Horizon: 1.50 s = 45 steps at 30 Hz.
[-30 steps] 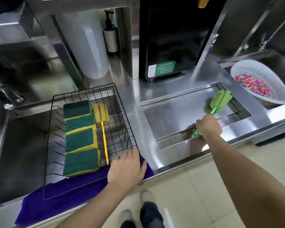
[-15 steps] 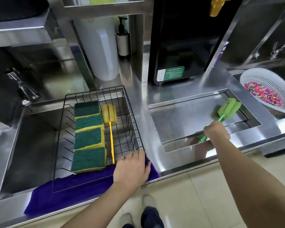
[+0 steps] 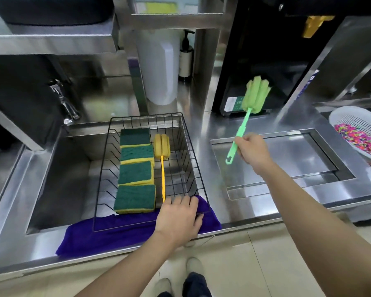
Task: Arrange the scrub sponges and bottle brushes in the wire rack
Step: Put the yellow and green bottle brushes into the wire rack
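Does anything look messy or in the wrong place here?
Nothing is spilled or broken. The four scrub sponges lie in a neat row in the wire rack, with the yellow bottle brush beside them. Only the green bottle brush is outside the rack, held up in the right hand.

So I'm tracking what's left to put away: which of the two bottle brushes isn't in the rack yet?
The green bottle brush, held up in the right hand over the counter. The yellow bottle brush already lies in the wire rack beside the sponges.
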{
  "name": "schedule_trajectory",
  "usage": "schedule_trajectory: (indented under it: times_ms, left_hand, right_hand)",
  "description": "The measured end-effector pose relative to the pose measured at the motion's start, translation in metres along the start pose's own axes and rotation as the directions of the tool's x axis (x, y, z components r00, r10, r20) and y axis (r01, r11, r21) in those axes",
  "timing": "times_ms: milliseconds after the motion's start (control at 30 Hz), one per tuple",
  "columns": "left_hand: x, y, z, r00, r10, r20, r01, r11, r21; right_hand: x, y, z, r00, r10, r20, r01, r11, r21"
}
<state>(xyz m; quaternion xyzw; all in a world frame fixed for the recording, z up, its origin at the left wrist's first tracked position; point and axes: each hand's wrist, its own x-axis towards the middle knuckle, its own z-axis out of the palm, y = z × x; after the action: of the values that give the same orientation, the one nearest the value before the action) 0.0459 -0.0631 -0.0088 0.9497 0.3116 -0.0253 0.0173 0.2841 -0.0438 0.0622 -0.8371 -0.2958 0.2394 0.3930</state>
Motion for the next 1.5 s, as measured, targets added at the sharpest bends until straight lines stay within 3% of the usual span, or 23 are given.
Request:
schedule_trajectory:
  times_ms: [100,200,333,567,767,967,1067,1233,1267,1333,1433,1500]
  left_hand:
    - [-0.010,-0.013,0.006,0.997,0.002,-0.072,-0.003,1.000,-0.008]
    - [-0.020,-0.025,0.011,0.988,-0.025,-0.154,0.020,0.999,-0.032]
    - [-0.033,-0.035,0.012,0.976,-0.077,-0.206,0.072,0.997,-0.028]
    - [-0.039,-0.037,0.012,0.968,-0.068,-0.244,0.071,0.997,0.003]
    - [-0.039,-0.037,0.013,0.964,-0.097,-0.246,0.091,0.995,-0.035]
    - [-0.039,-0.035,0.007,0.987,-0.098,-0.128,0.086,0.992,-0.095]
    - [-0.038,-0.037,-0.009,0.989,-0.132,0.068,0.142,0.977,-0.157]
    - [-0.012,-0.076,-0.051,0.905,0.033,0.423,0.103,0.950,-0.295]
    - [-0.002,-0.087,-0.058,0.906,0.016,0.422,0.133,0.937,-0.322]
    - [0.022,-0.107,-0.065,0.954,-0.078,0.289,0.183,0.915,-0.359]
    - [0.062,-0.134,-0.061,0.975,-0.217,0.043,0.221,0.950,-0.222]
    - [0.086,-0.147,-0.052,0.973,-0.216,0.086,0.227,0.961,-0.159]
  right_hand:
    - [-0.019,-0.031,0.033,0.984,-0.064,0.164,0.060,0.998,0.028]
    - [-0.037,-0.049,0.066,0.942,-0.131,0.310,0.168,0.981,-0.096]
    - [-0.053,-0.054,0.104,0.885,-0.064,0.461,0.167,0.968,-0.186]
    - [-0.067,-0.040,0.139,0.826,0.164,0.540,0.051,0.931,-0.361]
    - [-0.073,-0.036,0.152,0.833,0.249,0.494,0.088,0.822,-0.563]
    - [-0.074,-0.034,0.156,0.856,0.182,0.485,0.253,0.670,-0.698]
    - [-0.067,-0.049,0.142,0.884,0.052,0.465,0.330,0.636,-0.698]
    - [-0.036,-0.066,0.122,0.901,-0.210,0.381,0.412,0.689,-0.596]
    - [-0.028,-0.065,0.120,0.896,-0.234,0.376,0.424,0.700,-0.574]
    - [-0.013,-0.061,0.120,0.882,-0.287,0.374,0.462,0.685,-0.564]
    - [0.009,-0.055,0.124,0.863,-0.314,0.395,0.500,0.638,-0.585]
    - [0.022,-0.052,0.125,0.848,-0.300,0.437,0.523,0.609,-0.596]
